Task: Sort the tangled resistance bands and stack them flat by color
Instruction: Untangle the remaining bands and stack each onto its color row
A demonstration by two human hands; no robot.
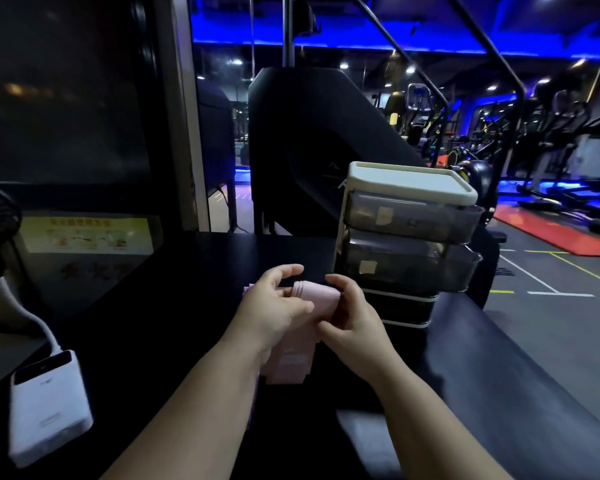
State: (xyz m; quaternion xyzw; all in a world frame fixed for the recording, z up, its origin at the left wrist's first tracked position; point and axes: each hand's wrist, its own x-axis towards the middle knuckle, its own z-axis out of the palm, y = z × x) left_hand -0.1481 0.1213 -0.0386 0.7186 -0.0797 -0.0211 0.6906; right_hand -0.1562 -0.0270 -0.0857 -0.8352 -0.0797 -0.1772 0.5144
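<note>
Right now, in the head view, both hands meet over the middle of the black counter (187, 306), just in front of the drawer unit (409, 237) that stands toward its far right edge. The left hand (274, 306) has fingers and thumb curled onto the bunched end of a pink band (317, 296), and the right hand (354, 313) has its fingers curled round the band's other side. So both are clamped on it, with the band's upper part raised off the counter. Its lower length hangs between the wrists toward the near edge. A lilac band (253, 393) shows as a thin strip beside the left wrist, though blur hides how it lies. A white power bank (45, 403) sits by the near left edge.

The step looks like smoothing one pink band free of its folds. Next it likely needs pulling out flat and laying square on a pile of its own color, without dragging the lilac one along.
</note>
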